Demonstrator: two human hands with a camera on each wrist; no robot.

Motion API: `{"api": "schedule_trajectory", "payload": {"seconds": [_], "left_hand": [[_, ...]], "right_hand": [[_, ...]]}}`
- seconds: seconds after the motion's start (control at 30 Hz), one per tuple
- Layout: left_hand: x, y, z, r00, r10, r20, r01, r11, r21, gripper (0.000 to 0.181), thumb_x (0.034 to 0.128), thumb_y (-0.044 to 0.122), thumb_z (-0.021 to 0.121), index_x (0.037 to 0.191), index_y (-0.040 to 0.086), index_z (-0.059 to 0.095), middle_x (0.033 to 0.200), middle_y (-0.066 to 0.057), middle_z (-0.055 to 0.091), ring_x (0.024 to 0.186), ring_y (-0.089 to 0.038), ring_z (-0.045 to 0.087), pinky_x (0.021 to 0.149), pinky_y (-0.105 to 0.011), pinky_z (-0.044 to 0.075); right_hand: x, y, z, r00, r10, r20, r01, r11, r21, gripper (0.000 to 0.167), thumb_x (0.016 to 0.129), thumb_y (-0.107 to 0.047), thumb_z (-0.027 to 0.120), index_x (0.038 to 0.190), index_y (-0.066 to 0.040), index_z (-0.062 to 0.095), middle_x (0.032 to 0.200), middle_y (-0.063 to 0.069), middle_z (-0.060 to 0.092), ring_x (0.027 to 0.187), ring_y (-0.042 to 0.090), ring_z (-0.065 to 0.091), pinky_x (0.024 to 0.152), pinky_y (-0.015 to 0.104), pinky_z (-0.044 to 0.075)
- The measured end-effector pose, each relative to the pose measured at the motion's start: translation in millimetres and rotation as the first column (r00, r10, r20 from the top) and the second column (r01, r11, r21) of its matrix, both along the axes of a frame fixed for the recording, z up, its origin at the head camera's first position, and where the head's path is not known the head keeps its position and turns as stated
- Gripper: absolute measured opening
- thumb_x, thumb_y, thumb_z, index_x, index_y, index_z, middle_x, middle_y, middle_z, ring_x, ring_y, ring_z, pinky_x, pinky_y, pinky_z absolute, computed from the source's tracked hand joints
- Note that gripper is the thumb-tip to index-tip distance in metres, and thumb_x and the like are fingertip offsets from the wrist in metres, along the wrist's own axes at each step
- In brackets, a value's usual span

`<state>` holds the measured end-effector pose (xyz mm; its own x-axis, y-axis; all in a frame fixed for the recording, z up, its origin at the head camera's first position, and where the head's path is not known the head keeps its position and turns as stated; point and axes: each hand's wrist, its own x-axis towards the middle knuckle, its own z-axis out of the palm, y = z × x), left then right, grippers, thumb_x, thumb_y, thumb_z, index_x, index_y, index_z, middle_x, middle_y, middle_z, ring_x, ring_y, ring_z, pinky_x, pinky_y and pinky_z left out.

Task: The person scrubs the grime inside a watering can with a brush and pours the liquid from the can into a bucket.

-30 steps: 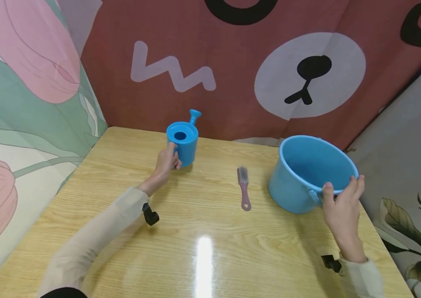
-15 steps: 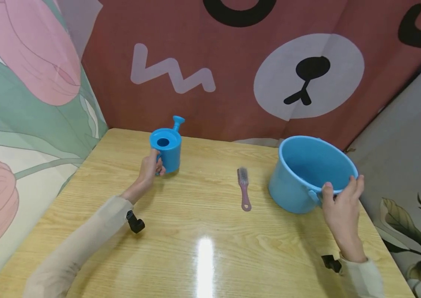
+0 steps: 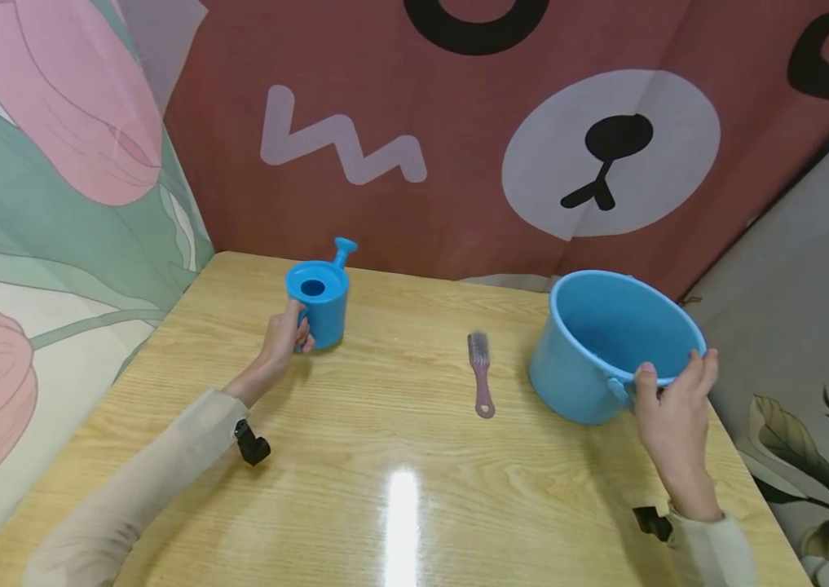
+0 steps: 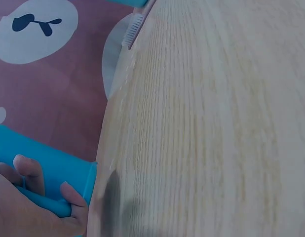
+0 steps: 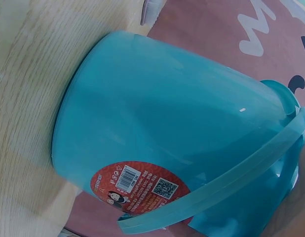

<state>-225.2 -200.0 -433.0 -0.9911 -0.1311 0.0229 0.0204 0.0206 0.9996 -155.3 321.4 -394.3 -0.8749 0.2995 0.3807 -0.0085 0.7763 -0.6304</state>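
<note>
My left hand (image 3: 284, 336) holds a small blue toy watering can (image 3: 326, 314) by its handle, toward the back left of the table. The can is upright, its spout pointing to the back. Fingers curl through the handle in the left wrist view, where the can's blue body (image 4: 68, 173) shows beside them. Whether its base touches the tabletop is hard to tell. At the right, my right hand (image 3: 678, 420) grips the near rim of a larger blue bucket (image 3: 579, 375), thumb and fingers at the edge. The right wrist view shows the bucket's side (image 5: 157, 108) and its hanging handle (image 5: 231, 182).
A brush with a mauve handle (image 3: 482, 383) lies between the can and the bucket, bristles toward the back. The wood-grain table (image 3: 355, 456) meets a reddish-brown cloth (image 3: 451, 220) with a bear face behind. Patterned cloths hang at both sides.
My left hand has carried the watering can to the left and a little nearer to me. The right hand, bucket and brush have stayed in place.
</note>
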Motion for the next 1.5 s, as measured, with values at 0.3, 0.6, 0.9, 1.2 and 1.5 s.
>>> {"api": "schedule_trajectory", "payload": {"seconds": [0.3, 0.6, 0.9, 1.2, 1.5], "left_hand": [[0.7, -3.0, -5.0, 1.000, 0.027, 0.014, -0.027, 1.000, -0.003, 0.042, 0.0976, 0.029, 0.035, 0.058, 0.014, 0.037, 0.053, 0.002, 0.037, 0.051, -0.016, 0.045, 0.056, -0.028, 0.042], [1.7, -5.7, -12.8, 0.996, 0.044, 0.080, -0.045, 0.999, 0.012, 0.043, 0.0996, 0.029, 0.034, 0.060, 0.012, 0.038, 0.053, 0.001, 0.037, 0.052, -0.017, 0.045, 0.058, -0.029, 0.043], [18.0, -0.9, 11.4, 0.997, -0.002, 0.079, -0.001, 0.999, 0.033, 0.043, 0.1001, 0.022, 0.031, 0.060, 0.007, 0.037, 0.053, -0.002, 0.037, 0.052, -0.019, 0.045, 0.059, -0.030, 0.043], [17.9, -3.8, 9.3, 0.993, -0.103, 0.059, 0.098, 0.992, 0.081, 0.044, 0.0993, 0.021, 0.028, 0.058, 0.009, 0.037, 0.051, 0.000, 0.037, 0.051, -0.020, 0.046, 0.059, -0.029, 0.043], [10.0, -14.9, -6.9, 0.988, -0.142, 0.058, 0.137, 0.987, 0.087, 0.043, 0.1001, 0.020, 0.027, 0.061, 0.008, 0.039, 0.052, -0.002, 0.040, 0.053, -0.020, 0.048, 0.060, -0.031, 0.044]], "right_hand": [[-0.9, -2, 2.7, 1.000, 0.006, -0.004, -0.006, 1.000, 0.003, 0.076, 0.101, -0.038, 0.039, 0.155, 0.003, 0.004, 0.162, 0.014, -0.009, 0.118, 0.063, 0.037, 0.086, 0.076, 0.030], [-1.0, -1, 2.8, 1.000, 0.009, 0.002, -0.009, 1.000, 0.015, 0.076, 0.101, -0.037, 0.039, 0.155, 0.003, 0.004, 0.162, 0.015, -0.010, 0.120, 0.062, 0.036, 0.086, 0.076, 0.032], [-0.4, 1, 2.8, 1.000, 0.006, -0.003, -0.006, 1.000, 0.011, 0.075, 0.102, -0.037, 0.039, 0.155, 0.002, 0.004, 0.162, 0.014, -0.010, 0.115, 0.063, 0.039, 0.084, 0.076, 0.031], [0.9, 2, 0.7, 1.000, -0.008, -0.005, 0.008, 1.000, 0.004, 0.076, 0.102, -0.038, 0.039, 0.155, 0.002, 0.004, 0.162, 0.014, -0.009, 0.118, 0.064, 0.037, 0.085, 0.077, 0.030], [1.1, 0, -1.3, 0.999, 0.012, -0.039, -0.012, 1.000, -0.002, 0.076, 0.102, -0.040, 0.040, 0.155, 0.001, 0.005, 0.163, 0.014, -0.008, 0.120, 0.063, 0.036, 0.086, 0.077, 0.030]]}}
